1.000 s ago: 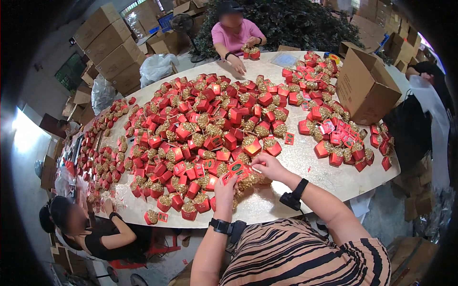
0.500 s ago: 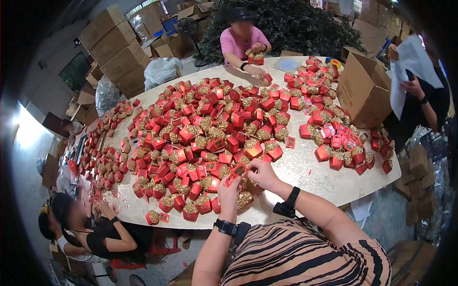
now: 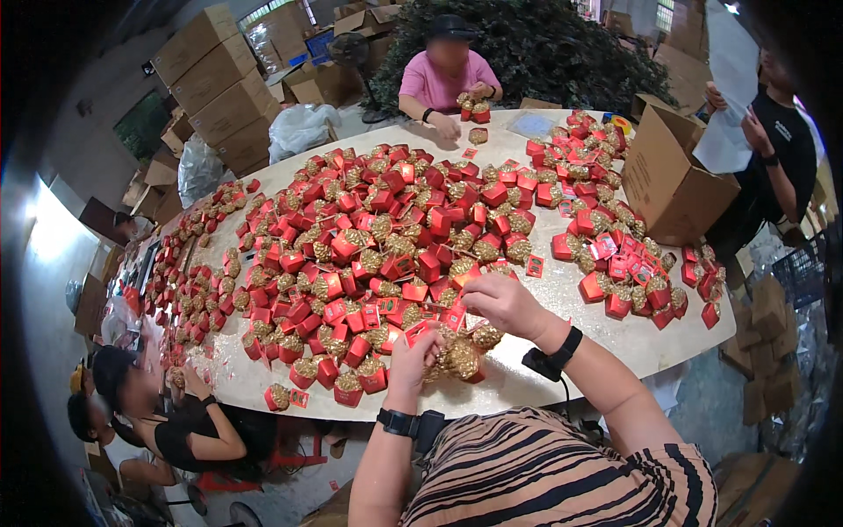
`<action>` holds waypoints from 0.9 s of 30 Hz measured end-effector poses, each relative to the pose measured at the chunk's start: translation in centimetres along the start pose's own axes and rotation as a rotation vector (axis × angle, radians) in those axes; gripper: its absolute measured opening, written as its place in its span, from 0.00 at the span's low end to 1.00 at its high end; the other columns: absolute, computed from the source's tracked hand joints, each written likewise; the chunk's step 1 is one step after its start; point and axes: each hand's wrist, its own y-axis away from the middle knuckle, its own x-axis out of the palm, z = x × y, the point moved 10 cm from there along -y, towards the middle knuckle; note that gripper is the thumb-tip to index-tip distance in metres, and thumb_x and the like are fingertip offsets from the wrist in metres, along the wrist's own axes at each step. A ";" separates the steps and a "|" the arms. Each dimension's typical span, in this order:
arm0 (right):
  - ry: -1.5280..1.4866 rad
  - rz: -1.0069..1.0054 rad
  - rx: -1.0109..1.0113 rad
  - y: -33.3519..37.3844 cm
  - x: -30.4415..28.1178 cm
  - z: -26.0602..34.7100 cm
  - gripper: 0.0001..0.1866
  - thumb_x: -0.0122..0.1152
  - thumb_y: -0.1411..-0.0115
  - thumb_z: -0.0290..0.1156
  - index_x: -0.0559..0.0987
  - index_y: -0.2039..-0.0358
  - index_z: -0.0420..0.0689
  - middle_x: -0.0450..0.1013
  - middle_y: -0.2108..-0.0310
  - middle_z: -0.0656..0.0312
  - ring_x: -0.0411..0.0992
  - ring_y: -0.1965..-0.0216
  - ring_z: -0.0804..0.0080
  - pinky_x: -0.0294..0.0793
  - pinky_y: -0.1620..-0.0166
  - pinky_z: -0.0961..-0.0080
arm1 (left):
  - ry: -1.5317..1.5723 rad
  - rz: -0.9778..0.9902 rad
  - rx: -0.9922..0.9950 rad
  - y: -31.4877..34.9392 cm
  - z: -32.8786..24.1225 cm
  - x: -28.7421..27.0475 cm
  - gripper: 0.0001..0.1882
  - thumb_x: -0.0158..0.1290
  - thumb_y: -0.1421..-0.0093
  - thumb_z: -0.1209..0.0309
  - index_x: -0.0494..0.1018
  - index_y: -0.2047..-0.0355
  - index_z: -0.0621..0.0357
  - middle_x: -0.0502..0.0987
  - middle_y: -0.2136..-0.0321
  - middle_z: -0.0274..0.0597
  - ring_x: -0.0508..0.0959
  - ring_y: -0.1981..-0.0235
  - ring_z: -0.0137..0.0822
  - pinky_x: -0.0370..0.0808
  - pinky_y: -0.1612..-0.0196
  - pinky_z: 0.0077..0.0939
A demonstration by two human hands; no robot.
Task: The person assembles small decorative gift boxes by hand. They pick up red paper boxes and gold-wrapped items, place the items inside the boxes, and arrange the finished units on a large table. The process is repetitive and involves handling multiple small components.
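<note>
My left hand (image 3: pixel 413 362) is closed on a small red printed tag (image 3: pixel 421 332) at the near edge of the big pile. A short way to the right and farther off, my right hand (image 3: pixel 509 307) makes a pinch; whatever is between its fingertips is too small to make out. Between and below the two hands sits a cluster of gold glittery ornaments (image 3: pixel 461 357) with red box-like bases. Many more red-and-gold ornaments (image 3: pixel 351 237) lie heaped just beyond my hands, with red tags among them.
A pale table (image 3: pixel 562 342) carries everything. Another heap of ornaments (image 3: pixel 615 255) lies at the right beside an open cardboard carton (image 3: pixel 672 171). Across the table a person in pink (image 3: pixel 450 83) handles ornaments. Someone at the right holds white sheets (image 3: pixel 731 97); people sit at the left (image 3: pixel 176 413).
My right hand has moved right and turned its back upward, away from the left hand. The left hand has lowered slightly with the tag. Across the table, the person's hand has drawn back from an ornament.
</note>
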 end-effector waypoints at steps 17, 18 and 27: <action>0.107 0.605 0.617 9.8 15.6 -10.6 0.13 0.60 0.57 0.34 0.77 0.70 0.43 0.72 0.71 0.55 0.72 0.66 0.59 0.71 0.64 0.66 | 0.012 -0.131 -0.038 2.1 1.8 -4.8 0.13 0.43 0.37 0.66 0.69 0.59 0.63 0.77 0.71 0.42 0.76 0.72 0.27 0.66 0.82 0.12; 0.172 0.633 0.582 10.1 16.4 -10.1 0.13 0.60 0.59 0.35 0.78 0.71 0.43 0.73 0.72 0.55 0.73 0.66 0.58 0.71 0.65 0.65 | 0.021 -0.159 -0.030 2.5 1.6 -4.9 0.13 0.43 0.37 0.66 0.68 0.59 0.62 0.77 0.71 0.42 0.76 0.74 0.27 0.64 0.84 0.12; -0.344 0.395 0.841 12.9 15.5 -11.9 0.05 0.56 0.51 0.26 0.79 0.74 0.41 0.73 0.78 0.54 0.74 0.75 0.64 0.71 0.71 0.70 | -0.066 -0.221 -0.136 3.1 2.6 -5.7 0.13 0.48 0.43 0.73 0.69 0.57 0.62 0.71 0.82 0.33 0.70 0.82 0.22 0.58 0.86 0.11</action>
